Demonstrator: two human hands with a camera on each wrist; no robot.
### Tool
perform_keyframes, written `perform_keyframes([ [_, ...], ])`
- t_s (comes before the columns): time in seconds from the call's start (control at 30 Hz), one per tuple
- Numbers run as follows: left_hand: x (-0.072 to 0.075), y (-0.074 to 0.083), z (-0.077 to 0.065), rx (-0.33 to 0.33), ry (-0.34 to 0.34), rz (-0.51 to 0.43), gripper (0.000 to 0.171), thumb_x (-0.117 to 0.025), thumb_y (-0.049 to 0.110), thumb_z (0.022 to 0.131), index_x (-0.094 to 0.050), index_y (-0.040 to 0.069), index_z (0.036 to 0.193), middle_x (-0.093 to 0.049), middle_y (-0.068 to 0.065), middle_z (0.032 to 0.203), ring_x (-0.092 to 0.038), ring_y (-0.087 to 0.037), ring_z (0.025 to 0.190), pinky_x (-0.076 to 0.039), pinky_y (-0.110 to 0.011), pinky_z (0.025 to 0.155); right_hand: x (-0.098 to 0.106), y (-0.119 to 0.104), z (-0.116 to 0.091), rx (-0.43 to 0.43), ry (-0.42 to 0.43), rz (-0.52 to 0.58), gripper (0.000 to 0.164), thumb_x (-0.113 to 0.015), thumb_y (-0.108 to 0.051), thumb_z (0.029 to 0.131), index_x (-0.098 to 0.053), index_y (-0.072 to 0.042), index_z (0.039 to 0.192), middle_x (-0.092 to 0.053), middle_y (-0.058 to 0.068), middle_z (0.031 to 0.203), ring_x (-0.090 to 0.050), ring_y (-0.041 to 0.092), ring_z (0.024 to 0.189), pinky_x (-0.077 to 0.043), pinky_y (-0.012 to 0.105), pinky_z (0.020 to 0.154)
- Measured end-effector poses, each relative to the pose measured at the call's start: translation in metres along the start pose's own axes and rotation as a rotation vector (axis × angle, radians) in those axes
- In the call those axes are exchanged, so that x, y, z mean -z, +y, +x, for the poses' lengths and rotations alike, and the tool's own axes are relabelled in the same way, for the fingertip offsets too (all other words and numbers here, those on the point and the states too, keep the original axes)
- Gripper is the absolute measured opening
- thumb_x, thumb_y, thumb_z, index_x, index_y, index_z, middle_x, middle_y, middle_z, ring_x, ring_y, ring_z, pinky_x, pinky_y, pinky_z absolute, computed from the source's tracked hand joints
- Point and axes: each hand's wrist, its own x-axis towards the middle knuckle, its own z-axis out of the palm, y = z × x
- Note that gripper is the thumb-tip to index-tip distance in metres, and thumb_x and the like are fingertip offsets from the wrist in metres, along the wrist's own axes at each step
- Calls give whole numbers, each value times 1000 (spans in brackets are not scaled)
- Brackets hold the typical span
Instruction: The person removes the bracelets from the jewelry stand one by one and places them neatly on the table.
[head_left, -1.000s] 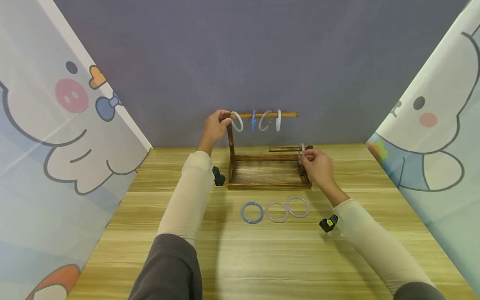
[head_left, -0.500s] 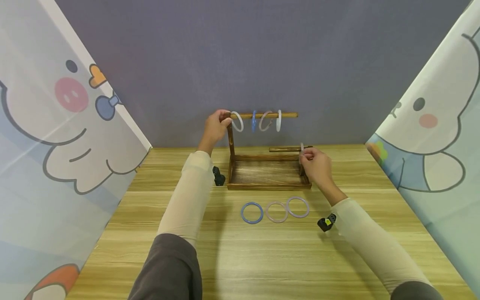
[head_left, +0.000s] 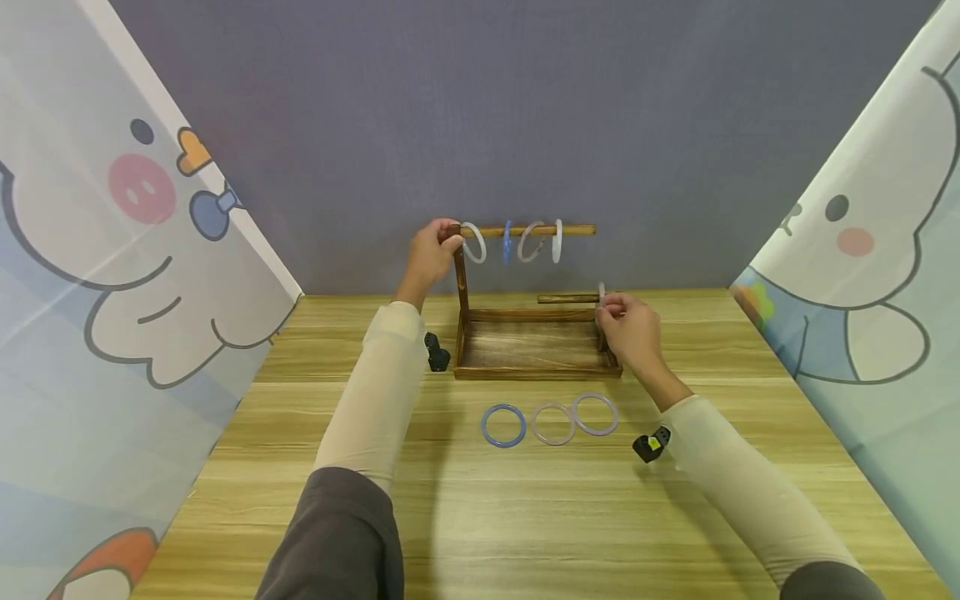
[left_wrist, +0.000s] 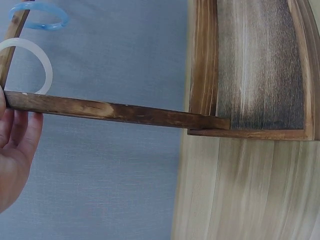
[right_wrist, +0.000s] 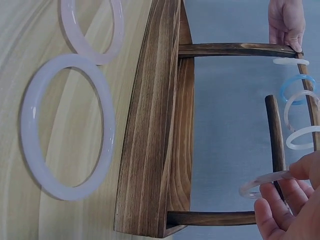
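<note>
My left hand (head_left: 431,257) grips the top left corner of a dark wooden bangle rack (head_left: 536,374). With thumb and fingers my right hand (head_left: 632,329) pinches a pale, translucent bangle (right_wrist: 252,187), which is around the short lower bar (right_wrist: 274,130) near its right end. The fingers hide part of that bangle. Along the upper bar (head_left: 573,229) hang a white bangle (left_wrist: 47,67) beside my left hand, a blue bangle (head_left: 507,242), a pinkish bangle (head_left: 521,246) and another white bangle (head_left: 557,242).
In front of the rack, a blue bangle (head_left: 524,427), a pale pink bangle (head_left: 553,442) and a lilac bangle (right_wrist: 30,125) lie flat on the wood-grain table (head_left: 525,533). A grey backdrop (head_left: 480,108) stands behind; cartoon-printed panels (head_left: 225,308) flank both sides.
My right hand has shifted slightly left, carrying the pale bangle a little further along the lower bar from its right end. The left hand stays on the rack's corner.
</note>
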Motion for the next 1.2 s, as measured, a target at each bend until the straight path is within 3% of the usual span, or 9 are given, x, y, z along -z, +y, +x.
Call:
perform_keyframes([
  [0.9,0,1,-1,12,0,-6,27,-58,19,105,-61,7,128,-65,-13,123,-63,-27,112,-53,-41,98,-16,-17,-3,54,-46,82,21,-69,-14,96,-72,0,111,-77,19,101,-73,33,86,-49,21,64],
  [1.2,0,1,0,9,-1,-4,27,-58,20,105,-61,8,129,-65,-12,123,-64,-26,111,-54,-40,97,-27,-23,-3,75,-56,104,19,-68,-11,95,-72,1,110,-77,19,100,-74,33,87,-59,40,74],
])
